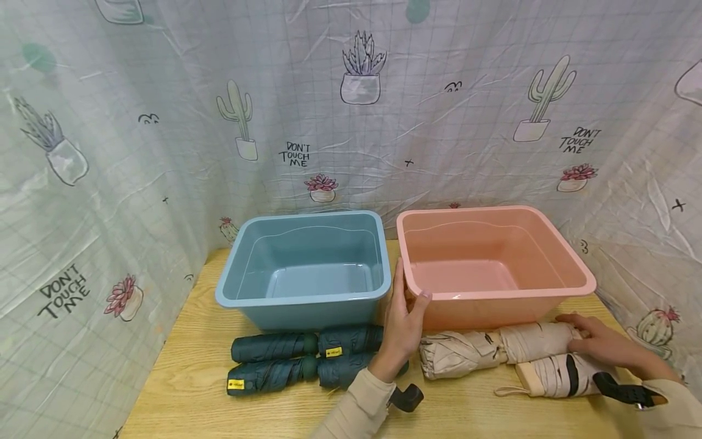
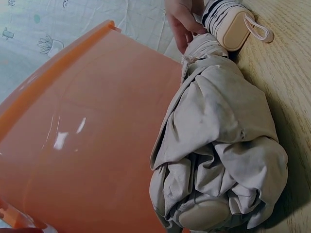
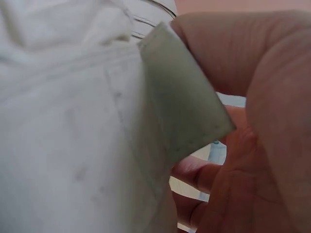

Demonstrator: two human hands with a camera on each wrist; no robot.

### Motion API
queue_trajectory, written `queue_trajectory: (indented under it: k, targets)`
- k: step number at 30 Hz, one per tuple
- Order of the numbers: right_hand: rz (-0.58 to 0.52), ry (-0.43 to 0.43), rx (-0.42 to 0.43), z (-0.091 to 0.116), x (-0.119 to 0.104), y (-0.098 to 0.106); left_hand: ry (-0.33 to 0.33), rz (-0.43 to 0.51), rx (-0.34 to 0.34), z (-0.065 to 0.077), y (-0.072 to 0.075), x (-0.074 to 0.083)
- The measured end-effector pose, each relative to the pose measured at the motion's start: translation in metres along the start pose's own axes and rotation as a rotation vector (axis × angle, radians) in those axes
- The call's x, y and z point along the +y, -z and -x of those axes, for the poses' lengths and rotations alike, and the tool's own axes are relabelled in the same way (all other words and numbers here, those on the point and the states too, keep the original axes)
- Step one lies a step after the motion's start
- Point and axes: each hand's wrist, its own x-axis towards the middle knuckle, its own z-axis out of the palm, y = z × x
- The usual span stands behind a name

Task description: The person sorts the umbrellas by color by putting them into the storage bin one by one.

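My left hand [image 1: 403,326] touches the front left corner of a pink plastic bin [image 1: 493,296], its fingers straight along the side wall and its thumb at the rim. In front of that bin lie folded beige umbrellas. One long bundle [image 1: 460,353] fills the left wrist view, ending near the left hand. My right hand [image 1: 606,341] holds the right end of the rear beige umbrella [image 1: 534,342], thumb and fingers on either side. A striped-looking beige umbrella [image 1: 554,375] with a flat handle and loop lies nearer. The right wrist view shows beige fabric and a tab [image 3: 184,97] by the thumb.
A blue bin [image 1: 298,300] stands left of the pink one. Several dark green folded umbrellas [image 1: 269,375] lie in two rows before it. Everything rests on a wooden table [image 1: 186,372]. A cactus-print curtain [image 1: 307,91] hangs behind and at both sides.
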Motion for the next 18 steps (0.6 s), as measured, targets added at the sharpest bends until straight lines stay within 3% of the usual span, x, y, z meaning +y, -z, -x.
queue_trajectory:
  k: [7, 14, 18]
  targets:
    - [-0.046, -0.033, -0.078, -0.005, -0.008, 0.006, -0.006, 0.000, -0.003, -0.001, 0.001, -0.001]
    - [-0.050, 0.002, -0.050, -0.005, -0.012, 0.008, -0.016, 0.007, -0.011, -0.001, 0.002, -0.002]
    - [-0.061, -0.034, -0.080, -0.005, -0.013, 0.010, -0.016, 0.015, -0.016, -0.001, 0.002, -0.002]
